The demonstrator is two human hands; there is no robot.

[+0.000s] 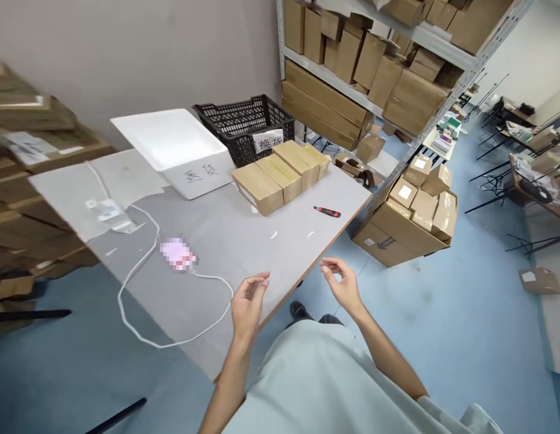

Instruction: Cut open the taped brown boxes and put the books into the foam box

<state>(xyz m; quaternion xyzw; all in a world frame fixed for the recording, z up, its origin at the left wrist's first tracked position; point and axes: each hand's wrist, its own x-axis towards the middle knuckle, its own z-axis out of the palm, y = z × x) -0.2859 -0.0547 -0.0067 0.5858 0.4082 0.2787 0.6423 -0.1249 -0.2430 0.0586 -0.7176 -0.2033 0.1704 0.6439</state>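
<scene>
My left hand [249,299] hovers over the near edge of the grey table [243,241], fingers loosely curled and apart, holding nothing. My right hand [340,282] is raised just past the table's corner over the blue floor, fingers bent and spread, also empty. Neither hand touches anything. A row of several tan cardboard boxes [280,175] lies on the table ahead. A small red and black utility knife [327,211] lies to their right. A white cable [171,301] loops across the table near my left hand, joined to a blurred pink object [178,253].
A white foam tray [175,147] and a black plastic basket [246,123] stand at the table's back. Metal shelving [374,66] holds many cardboard boxes. More boxes are stacked on the floor [410,217] and at the left [31,169]. Desks stand far right.
</scene>
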